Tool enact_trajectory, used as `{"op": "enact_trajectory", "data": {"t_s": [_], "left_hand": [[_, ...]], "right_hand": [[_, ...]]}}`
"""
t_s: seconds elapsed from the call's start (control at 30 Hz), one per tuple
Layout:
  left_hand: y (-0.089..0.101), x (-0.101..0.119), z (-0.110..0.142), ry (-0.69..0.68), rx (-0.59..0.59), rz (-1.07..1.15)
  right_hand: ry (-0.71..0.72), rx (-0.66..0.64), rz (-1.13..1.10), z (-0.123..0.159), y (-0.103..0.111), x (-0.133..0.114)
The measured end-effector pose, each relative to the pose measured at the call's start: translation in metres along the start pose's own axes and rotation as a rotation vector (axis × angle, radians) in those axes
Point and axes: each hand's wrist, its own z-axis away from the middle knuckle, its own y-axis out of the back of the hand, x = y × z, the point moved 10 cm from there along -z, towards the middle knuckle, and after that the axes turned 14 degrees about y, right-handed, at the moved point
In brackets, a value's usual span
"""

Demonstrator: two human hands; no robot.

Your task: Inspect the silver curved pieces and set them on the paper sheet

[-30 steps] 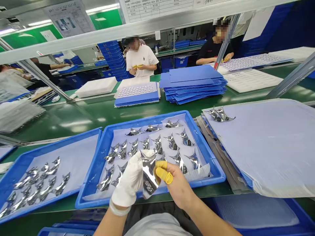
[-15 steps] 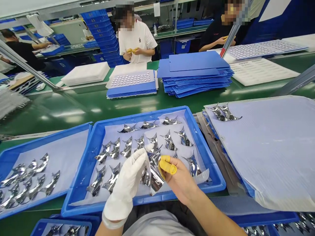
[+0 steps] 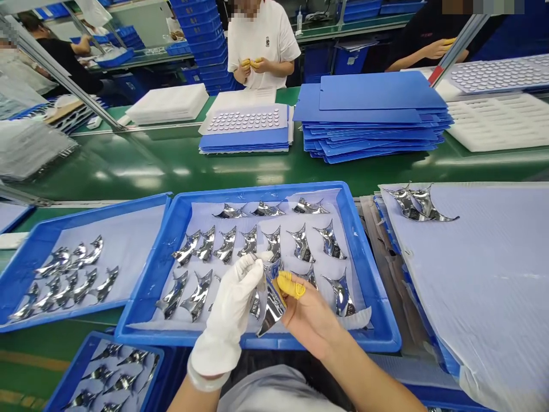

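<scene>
Left hand (image 3: 227, 312), white-gloved, and right hand (image 3: 311, 323), yellow finger cots (image 3: 290, 285) on, pinch a curved mirror-finish metal piece (image 3: 272, 303) between them above the blue tray (image 3: 364, 343) at lower centre, probably to keep bare skin off the polished face.

Here's the left hand (image 3: 227, 313), in a white glove (image 3: 225, 326), up and angled in toward the middle, gloved fingertips (image 3: 254, 266) pinched together and reaching across! A pale cuff band (image 3: 206, 382) hugs the left wrist, with the bare left forearm (image 3: 185, 399) rising from the bottom edge. Over on the right, the bare right hand (image 3: 309, 323) comes in on a long diagonal, palm turned up and fingers curling inward, yellow finger cots (image 3: 289, 284) capping the fingertips. The right forearm (image 3: 369, 383) stretches away toward the bottom edge, and the two hands work just beside each other, close but not touching!
</scene>
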Motion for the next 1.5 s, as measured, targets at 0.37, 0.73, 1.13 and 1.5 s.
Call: {"op": "enact_trajectory", "data": {"t_s": [0.37,0.73,1.13,1.5], "left_hand": [[0.011,0.020,0.029,-0.020,-0.026,-0.191],[0.024,0.045,0.032,-0.148,-0.121,-0.339],[0.061,0.048,0.019,-0.107,-0.105,-0.265],[0.085,0.062,0.017,-0.148,-0.123,-0.269]], "right_hand": [[0.365,-0.267,0.630,0.006,-0.027,-0.033],[0.766,-0.494,1.231,0.045,-0.078,-0.041],[0.875,-0.537,1.487,0.047,-0.097,-0.019],[0.333,-0.338,0.748,0.008,-0.077,0.031]]}}
